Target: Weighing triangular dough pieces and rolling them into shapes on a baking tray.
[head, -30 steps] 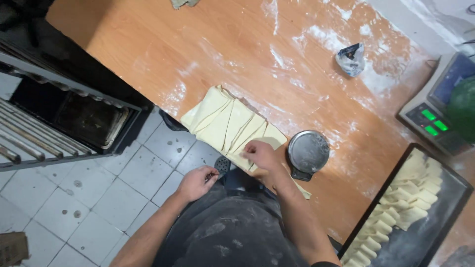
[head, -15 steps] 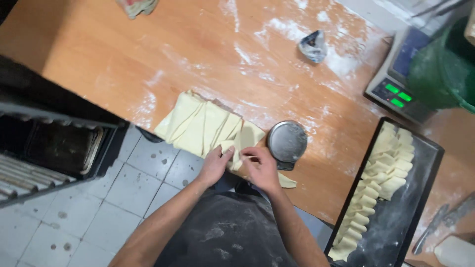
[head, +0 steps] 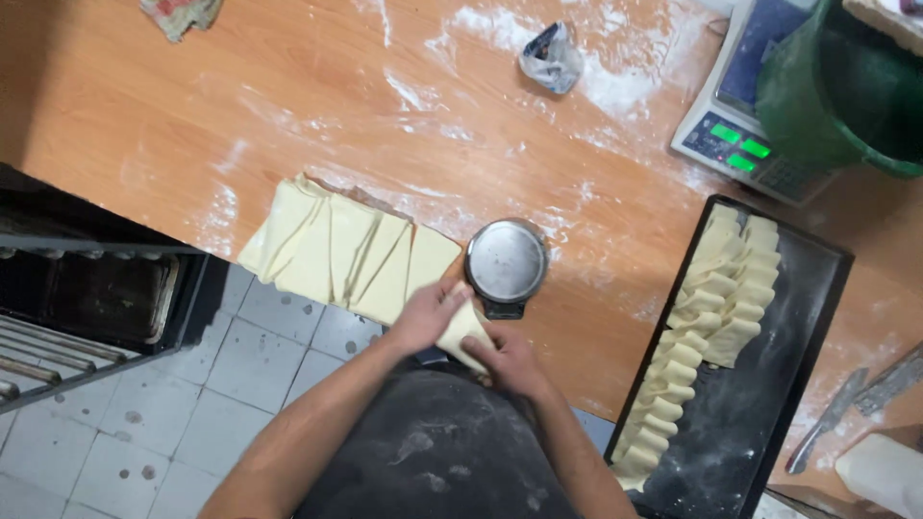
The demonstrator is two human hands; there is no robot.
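A black baking tray [head: 817,288] at the right end of the floured wooden counter [head: 288,96] holds rows of folded pale dough pieces [head: 707,317] along its left side, the rest of its dark surface bare and dusted with flour. Beyond it a green bucket [head: 836,86] stands on a digital scale [head: 735,135]; what is inside the bucket cannot be made out. A round metal tin [head: 507,261] with a shut lid sits near the counter's front edge. Just left of the tin, a row of flat, overlapping dough sheets [head: 336,252] hangs slightly over the counter edge. The person's left hand [head: 428,315] rests palm down on a single dough piece [head: 464,332] at that edge, fingers bent over it, while the right hand [head: 510,360] grips the same piece from the near side; both hands are closed on the dough between them, forearms angled in from below. A crumpled wrapper [head: 551,56] lies at the counter's far side, a cloth [head: 181,14] at its far left corner, and a knife [head: 825,432] to the right of the tray
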